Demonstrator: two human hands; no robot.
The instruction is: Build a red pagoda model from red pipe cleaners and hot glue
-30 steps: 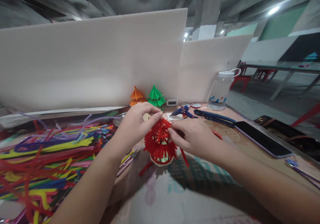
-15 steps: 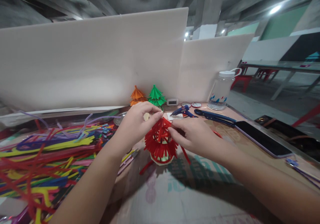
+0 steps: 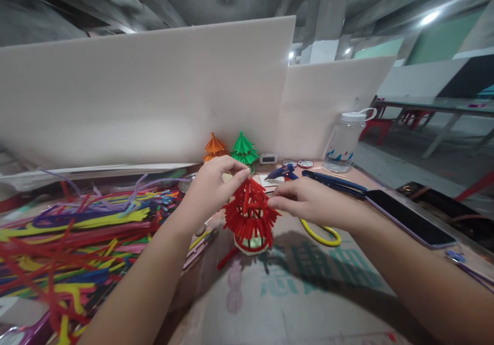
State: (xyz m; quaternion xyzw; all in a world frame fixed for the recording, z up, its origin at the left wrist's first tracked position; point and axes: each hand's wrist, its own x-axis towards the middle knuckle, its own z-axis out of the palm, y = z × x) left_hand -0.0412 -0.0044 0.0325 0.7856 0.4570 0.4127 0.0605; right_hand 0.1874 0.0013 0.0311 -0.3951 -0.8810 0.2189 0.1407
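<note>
A small red pipe-cleaner tree (image 3: 252, 227), with fringed tiers over a round open frame, stands upright on the table in front of me. My left hand (image 3: 222, 180) pinches its pointed top between thumb and fingertips. My right hand (image 3: 297, 198) is closed at the tree's right side, fingertips touching or very near the upper fringe; what they pinch is hidden. A loose red piece (image 3: 227, 257) lies by the tree's base at the left. Partly beneath my right forearm is a yellow loop (image 3: 322, 237), seemingly a scissors handle.
Many coloured pipe cleaners (image 3: 77, 227) cover the table's left. Behind stand an orange tree (image 3: 213, 147) and a green tree (image 3: 243, 149). At the right are a glue gun (image 3: 283, 171), a dark-blue long-handled tool (image 3: 334, 181), a phone (image 3: 409, 216) and a water bottle (image 3: 343, 142).
My right hand has shifted slightly right and lower along the tree. A red strip hanging below it no longer shows, and the yellow loop has come into sight. My left hand keeps its pinch.
</note>
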